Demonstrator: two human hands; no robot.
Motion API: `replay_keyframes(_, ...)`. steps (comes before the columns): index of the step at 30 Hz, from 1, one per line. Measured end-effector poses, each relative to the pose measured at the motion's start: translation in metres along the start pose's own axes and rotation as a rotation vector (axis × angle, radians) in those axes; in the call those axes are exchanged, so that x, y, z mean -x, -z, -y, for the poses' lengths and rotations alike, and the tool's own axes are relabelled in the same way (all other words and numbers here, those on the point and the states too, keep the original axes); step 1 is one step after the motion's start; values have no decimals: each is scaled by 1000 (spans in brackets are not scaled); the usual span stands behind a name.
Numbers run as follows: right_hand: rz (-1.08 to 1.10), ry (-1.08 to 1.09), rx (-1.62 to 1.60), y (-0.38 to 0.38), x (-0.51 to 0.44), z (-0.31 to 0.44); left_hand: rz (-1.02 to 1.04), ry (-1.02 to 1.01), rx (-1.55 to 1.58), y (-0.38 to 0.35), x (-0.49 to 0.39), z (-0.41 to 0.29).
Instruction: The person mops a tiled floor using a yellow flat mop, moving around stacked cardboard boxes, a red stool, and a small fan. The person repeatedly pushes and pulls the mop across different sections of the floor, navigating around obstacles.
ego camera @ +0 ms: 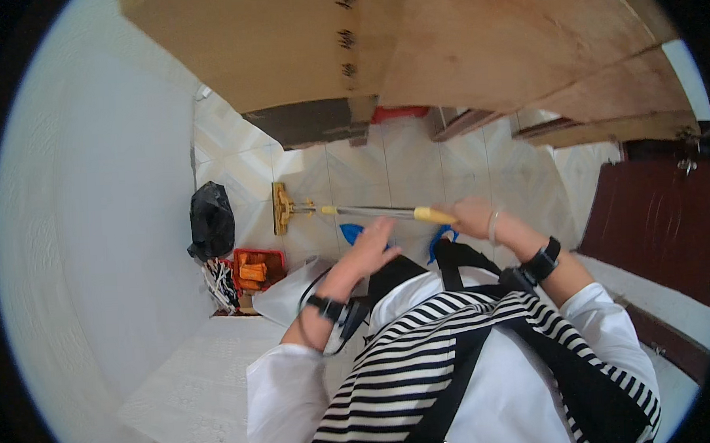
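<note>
A sponge mop with a yellow head (281, 208) rests on the tiled floor to the left, and its metal handle (378, 211) reaches across toward me. My right hand (472, 216), with a bracelet at the wrist, is closed around the yellow grip (433, 214) at the handle's near end. Just below the middle of the handle is my left hand (375, 247), its thumb spread from the fingers. The fingertips come close to the handle; whether they touch it is unclear. Blue coverings (351, 232) show on my feet beneath my hands.
Large cardboard boxes (300, 51) and brown panels (520, 48) rise ahead. Along the left wall (122, 202) lie a black plastic bag (212, 219) and a red basket (259, 251) holding orange items. A dark red wooden door (652, 226) stands at right.
</note>
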State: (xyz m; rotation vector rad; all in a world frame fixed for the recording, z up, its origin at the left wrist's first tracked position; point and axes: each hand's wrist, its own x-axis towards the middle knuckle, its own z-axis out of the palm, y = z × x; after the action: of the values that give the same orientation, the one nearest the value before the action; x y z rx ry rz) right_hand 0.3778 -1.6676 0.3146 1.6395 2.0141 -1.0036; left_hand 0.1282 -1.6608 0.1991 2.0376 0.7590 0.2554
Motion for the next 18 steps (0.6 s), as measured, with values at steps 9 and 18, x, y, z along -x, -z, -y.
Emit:
replay_keyframes(9,51,-55,-46,-32,45,-204,196,155,339,-59,16,-151)
replay_keyframes(18,14,-227,-151,-76,200,-466,220,448,675,-122,-25,-231)
